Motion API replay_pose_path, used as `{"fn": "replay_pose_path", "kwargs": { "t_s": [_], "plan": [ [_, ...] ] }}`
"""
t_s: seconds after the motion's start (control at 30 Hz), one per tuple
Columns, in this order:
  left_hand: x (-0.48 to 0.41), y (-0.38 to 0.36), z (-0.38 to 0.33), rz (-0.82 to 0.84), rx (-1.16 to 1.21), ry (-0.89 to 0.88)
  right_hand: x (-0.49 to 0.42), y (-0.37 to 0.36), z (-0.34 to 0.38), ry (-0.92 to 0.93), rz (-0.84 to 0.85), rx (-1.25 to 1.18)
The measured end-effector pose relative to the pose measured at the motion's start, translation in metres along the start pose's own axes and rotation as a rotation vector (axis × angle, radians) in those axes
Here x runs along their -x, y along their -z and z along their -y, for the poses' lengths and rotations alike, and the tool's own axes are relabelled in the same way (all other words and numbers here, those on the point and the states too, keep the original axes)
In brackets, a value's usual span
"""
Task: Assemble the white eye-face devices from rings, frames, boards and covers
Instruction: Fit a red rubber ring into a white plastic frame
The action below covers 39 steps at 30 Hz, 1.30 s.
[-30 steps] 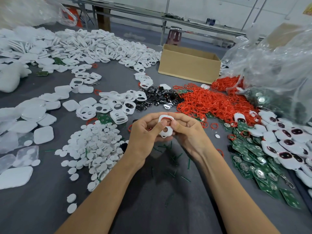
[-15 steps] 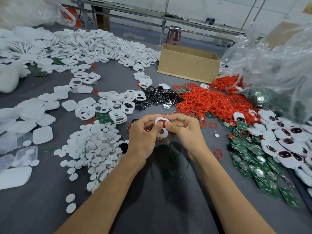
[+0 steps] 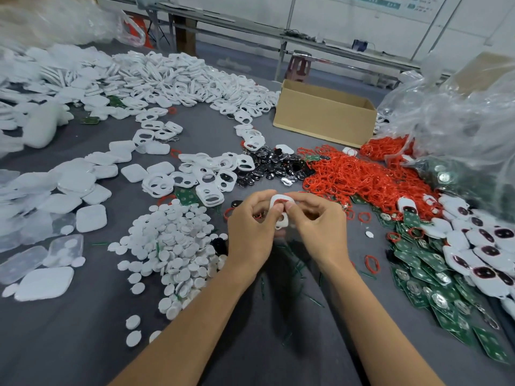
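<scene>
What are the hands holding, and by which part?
A white frame, pinched by its upper side edges: left hand on the left, right hand on the right. A red ring sits at its top opening.

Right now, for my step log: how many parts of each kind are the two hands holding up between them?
white frame: 1
red ring: 1
Total: 2

The left hand and right hand both pinch the white frame, with the red ring at its upper opening. Anything tucked in a palm is hidden.
</scene>
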<state>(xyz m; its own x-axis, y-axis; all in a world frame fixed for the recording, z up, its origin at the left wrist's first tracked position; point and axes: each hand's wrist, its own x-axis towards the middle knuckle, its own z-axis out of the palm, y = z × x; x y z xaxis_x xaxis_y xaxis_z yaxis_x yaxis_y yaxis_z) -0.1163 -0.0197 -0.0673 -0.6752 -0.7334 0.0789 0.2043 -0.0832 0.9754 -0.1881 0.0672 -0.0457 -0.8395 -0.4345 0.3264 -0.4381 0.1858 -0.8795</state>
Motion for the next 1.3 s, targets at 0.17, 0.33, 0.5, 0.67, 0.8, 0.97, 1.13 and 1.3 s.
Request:
{"fn": "replay_pose_path", "kwargs": {
  "t_s": [0.17, 0.33, 0.5, 0.67, 0.8, 0.97, 1.13, 1.3],
  "plan": [
    [0.007, -0.008, -0.004, 0.168, 0.077, 0.027, -0.002, 0.002, 0.007, 0.124, -0.081, 0.095],
    [0.005, -0.006, -0.007, 0.129, 0.257, 0.143, -0.004, -0.002, 0.012, 0.135, 0.11, 0.165],
    [0.003, 0.0, -0.006, 0.091, 0.155, 0.21, -0.012, -0.002, 0.021, 0.113, -0.034, 0.081],
    [0.002, -0.007, -0.008, 0.124, -0.048, 0.238, -0.043, -0.042, 0.045, 0.155, 0.358, 0.614],
    [0.004, 0.002, -0.009, 0.112, -0.145, 0.166, -0.058, -0.072, 0.048, 0.071, 0.57, 0.927],
    [0.001, 0.001, -0.005, 0.098, -0.115, 0.164, -0.068, -0.075, 0.048, 0.052, 0.613, 0.867],
    [0.0, -0.001, -0.001, 0.075, -0.004, 0.217, -0.068, -0.042, 0.049, 0.092, 0.361, 0.508],
    [0.003, 0.0, -0.001, 0.028, 0.066, 0.187, -0.046, 0.0, 0.039, 0.161, 0.158, 0.391]
  ]
}}
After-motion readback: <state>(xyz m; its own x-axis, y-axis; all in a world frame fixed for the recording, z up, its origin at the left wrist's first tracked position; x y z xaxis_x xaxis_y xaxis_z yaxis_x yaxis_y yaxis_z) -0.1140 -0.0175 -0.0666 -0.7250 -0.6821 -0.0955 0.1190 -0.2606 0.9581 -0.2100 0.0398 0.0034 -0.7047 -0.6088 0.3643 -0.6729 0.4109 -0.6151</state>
